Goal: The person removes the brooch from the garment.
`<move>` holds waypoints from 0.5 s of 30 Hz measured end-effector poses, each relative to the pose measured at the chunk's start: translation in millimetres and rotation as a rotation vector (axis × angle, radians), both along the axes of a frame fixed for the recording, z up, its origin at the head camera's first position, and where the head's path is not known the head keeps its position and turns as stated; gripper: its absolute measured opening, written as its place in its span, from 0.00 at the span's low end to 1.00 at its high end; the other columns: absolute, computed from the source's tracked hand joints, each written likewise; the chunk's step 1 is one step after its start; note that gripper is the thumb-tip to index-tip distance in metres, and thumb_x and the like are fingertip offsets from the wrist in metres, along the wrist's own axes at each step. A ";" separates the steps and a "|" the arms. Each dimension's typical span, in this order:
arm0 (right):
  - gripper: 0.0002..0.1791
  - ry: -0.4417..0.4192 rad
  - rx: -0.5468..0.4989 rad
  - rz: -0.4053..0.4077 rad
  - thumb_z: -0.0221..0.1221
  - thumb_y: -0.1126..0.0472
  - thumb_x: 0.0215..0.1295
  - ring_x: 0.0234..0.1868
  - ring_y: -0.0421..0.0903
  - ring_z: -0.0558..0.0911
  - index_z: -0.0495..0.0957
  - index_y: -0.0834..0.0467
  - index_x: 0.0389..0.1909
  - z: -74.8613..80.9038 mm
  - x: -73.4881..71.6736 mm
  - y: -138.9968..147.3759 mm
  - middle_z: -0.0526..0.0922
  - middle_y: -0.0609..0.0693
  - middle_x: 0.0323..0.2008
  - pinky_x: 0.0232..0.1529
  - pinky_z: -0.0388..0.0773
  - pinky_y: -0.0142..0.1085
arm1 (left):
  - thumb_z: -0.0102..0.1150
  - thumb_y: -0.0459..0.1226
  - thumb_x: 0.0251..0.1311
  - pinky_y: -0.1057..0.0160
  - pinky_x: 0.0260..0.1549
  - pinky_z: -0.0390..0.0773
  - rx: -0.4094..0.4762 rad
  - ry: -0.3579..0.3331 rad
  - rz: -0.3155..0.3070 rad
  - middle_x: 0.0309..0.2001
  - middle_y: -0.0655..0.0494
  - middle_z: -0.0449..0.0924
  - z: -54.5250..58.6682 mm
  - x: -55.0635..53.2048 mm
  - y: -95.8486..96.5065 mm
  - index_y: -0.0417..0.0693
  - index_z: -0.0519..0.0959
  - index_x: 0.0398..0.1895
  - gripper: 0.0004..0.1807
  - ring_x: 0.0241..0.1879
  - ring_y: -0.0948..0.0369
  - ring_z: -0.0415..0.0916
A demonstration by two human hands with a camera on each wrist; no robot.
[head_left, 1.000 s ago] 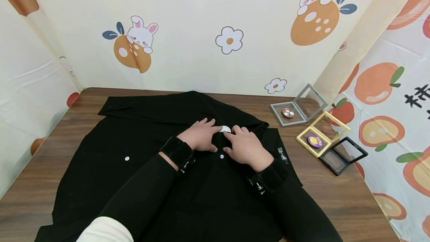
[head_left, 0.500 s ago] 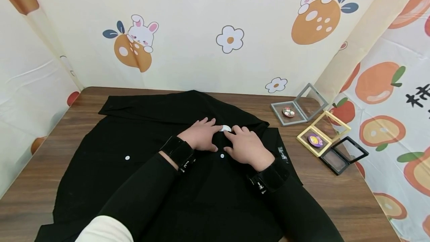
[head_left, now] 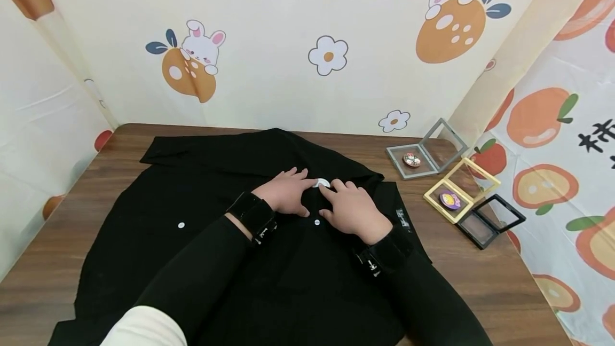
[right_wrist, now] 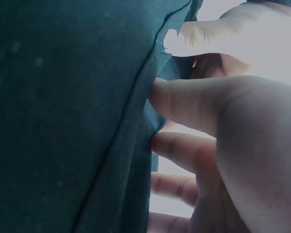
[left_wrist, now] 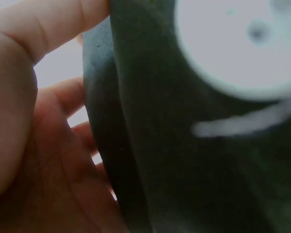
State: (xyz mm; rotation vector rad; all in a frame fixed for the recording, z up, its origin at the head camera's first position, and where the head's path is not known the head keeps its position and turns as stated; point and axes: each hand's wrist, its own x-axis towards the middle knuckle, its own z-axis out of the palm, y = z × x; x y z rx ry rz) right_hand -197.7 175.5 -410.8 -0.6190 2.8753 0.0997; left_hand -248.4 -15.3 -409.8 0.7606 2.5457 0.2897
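Observation:
A black shirt [head_left: 144, 202] lies spread on the table with small white buttons [head_left: 317, 222] on its front. My left hand [head_left: 285, 194] pinches the cloth between thumb and fingers; in the left wrist view the cloth edge runs between them. Opposite, my right hand [head_left: 354, 210] holds the same strip, fingertips at a fold in the right wrist view. A white round-edged piece [head_left: 323, 182] shows between the hands, partly covered by fingers, and I cannot tell its kind. A blurred white button [left_wrist: 242, 43] with holes fills the upper right of the left wrist view.
On the right of the wooden table [head_left: 480, 292] stand three hinged clear-lidded cases: a grey case [head_left: 394, 167] with a round badge, a yellow case [head_left: 434, 208] with a purple badge, and a black case [head_left: 482, 245]. Printed curtains [head_left: 269, 68] enclose the table's back and sides.

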 end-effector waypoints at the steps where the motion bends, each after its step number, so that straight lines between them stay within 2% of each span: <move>1: 0.36 -0.003 0.000 -0.002 0.56 0.39 0.76 0.65 0.60 0.72 0.64 0.48 0.79 0.0 1.0 -0.3 0.69 0.57 0.71 0.63 0.72 0.55 | 0.68 0.51 0.66 0.43 0.77 0.43 -0.002 -0.001 0.001 0.83 0.47 0.44 -0.3 0.6 0.0 0.60 0.57 0.83 0.45 0.81 0.44 0.38; 8: 0.35 -0.002 0.008 0.001 0.56 0.40 0.76 0.66 0.60 0.72 0.64 0.47 0.79 1.9 4.7 -1.4 0.69 0.58 0.72 0.63 0.72 0.55 | 0.69 0.52 0.65 0.42 0.77 0.44 -0.004 0.017 0.003 0.83 0.47 0.45 -5.0 -0.2 0.5 0.60 0.58 0.82 0.46 0.81 0.43 0.39; 13: 0.35 -0.001 -0.008 0.004 0.56 0.40 0.76 0.63 0.59 0.73 0.65 0.48 0.78 1.7 4.5 -1.3 0.70 0.57 0.70 0.61 0.73 0.55 | 0.68 0.53 0.66 0.43 0.77 0.41 0.004 0.001 -0.001 0.83 0.49 0.43 -8.8 -1.6 -3.3 0.61 0.56 0.83 0.46 0.81 0.45 0.36; 15: 0.35 0.001 -0.009 0.004 0.57 0.40 0.76 0.63 0.59 0.74 0.65 0.47 0.78 0.1 4.4 -0.6 0.70 0.57 0.70 0.61 0.73 0.55 | 0.66 0.52 0.68 0.43 0.77 0.41 0.010 -0.004 -0.002 0.83 0.49 0.44 -7.8 -1.7 -4.3 0.61 0.57 0.83 0.44 0.81 0.45 0.37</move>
